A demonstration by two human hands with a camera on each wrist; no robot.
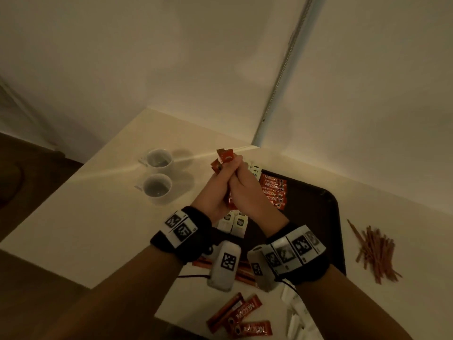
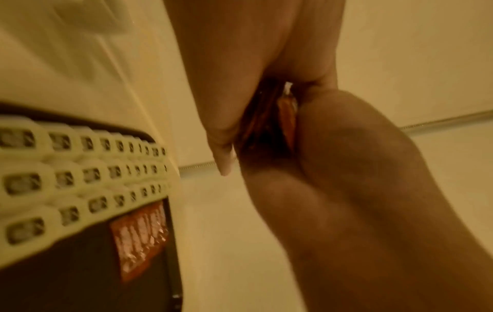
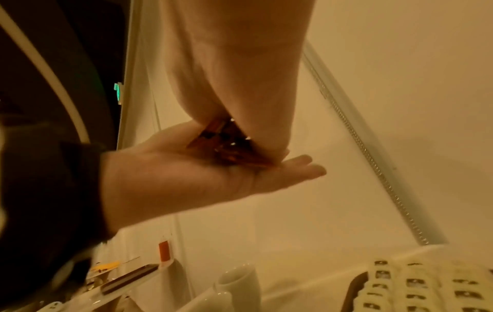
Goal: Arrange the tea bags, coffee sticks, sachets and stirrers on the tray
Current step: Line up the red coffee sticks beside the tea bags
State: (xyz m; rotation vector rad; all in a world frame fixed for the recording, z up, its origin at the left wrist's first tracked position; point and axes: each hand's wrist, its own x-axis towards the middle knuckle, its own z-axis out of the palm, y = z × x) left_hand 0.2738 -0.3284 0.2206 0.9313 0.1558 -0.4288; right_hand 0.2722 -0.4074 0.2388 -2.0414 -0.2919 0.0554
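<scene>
Above the far left corner of the dark tray (image 1: 318,217), both hands sandwich a bundle of red coffee sticks (image 1: 225,157). My left hand (image 1: 218,179) lies flat under the bundle (image 3: 226,145), its fingers (image 3: 301,168) straight. My right hand (image 1: 237,165) curls over the bundle from the other side. In the left wrist view the bundle (image 2: 288,118) shows as a sliver between the palms. On the tray lie a row of red coffee sticks (image 1: 274,192) and rows of white tea bags (image 1: 235,223). Brown stirrers (image 1: 375,251) are piled on the table right of the tray.
Two white cups (image 1: 158,173) stand on the table left of my hands. Loose coffee sticks (image 1: 240,317) and white sachets (image 1: 294,312) lie near the front edge. A wall corner rises right behind the tray. The table drops off at the left.
</scene>
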